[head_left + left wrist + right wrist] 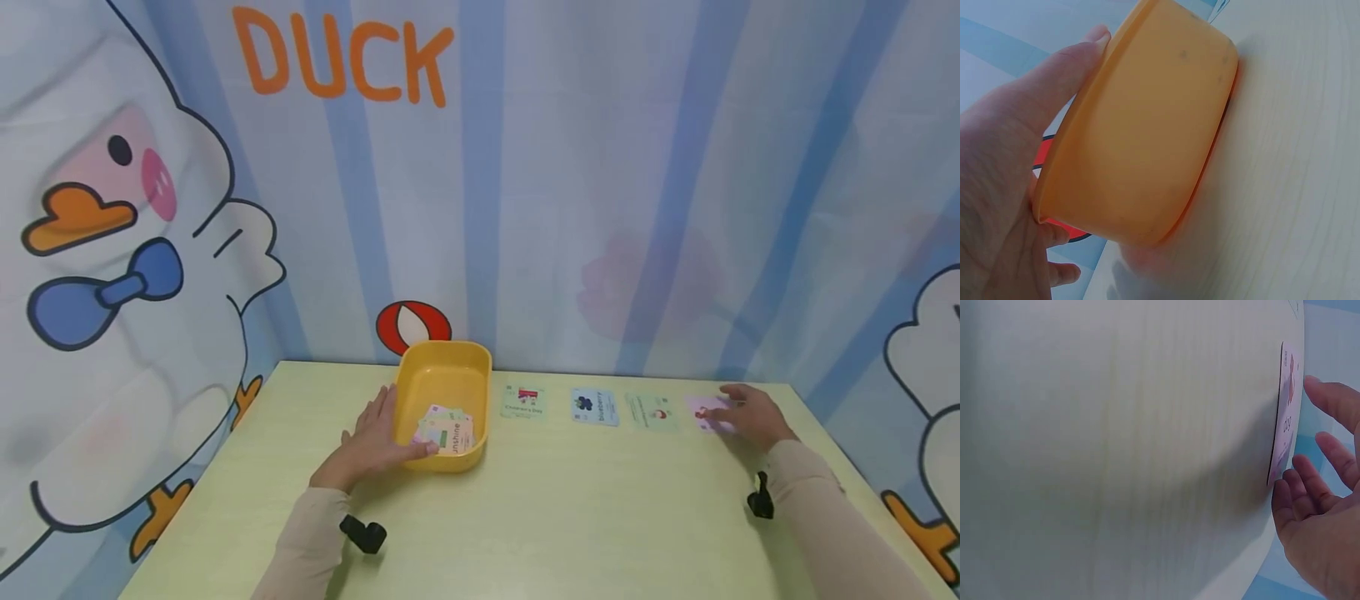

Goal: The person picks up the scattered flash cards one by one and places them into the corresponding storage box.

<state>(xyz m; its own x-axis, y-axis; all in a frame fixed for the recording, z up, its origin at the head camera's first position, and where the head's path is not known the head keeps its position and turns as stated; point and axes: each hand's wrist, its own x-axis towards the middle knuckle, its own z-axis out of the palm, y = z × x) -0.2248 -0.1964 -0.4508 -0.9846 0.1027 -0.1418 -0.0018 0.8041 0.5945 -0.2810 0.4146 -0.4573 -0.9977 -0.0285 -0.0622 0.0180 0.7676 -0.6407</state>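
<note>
My left hand (375,446) holds the near left part of a yellow plastic bin (483,400), its thumb over the rim and its other fingers along the outside. In the left wrist view, the thumb lies on the rim of the bin (1141,137). Several picture cards (450,435) lie inside, the top one partly reading "unshine". At the right, my right hand (753,417) is over a pink card (701,408) lying flat, its fingers spread and loosely bent. In the right wrist view, the fingertips are close to that card (1286,412); contact is unclear.
Left of the pink card lie a green card with a small picture (652,412), a blue "blueberry" card (595,407) and a green "Children's Day" card (523,401). They form a row along the back of the pale table (570,517). A striped duck-print curtain (555,183) hangs behind.
</note>
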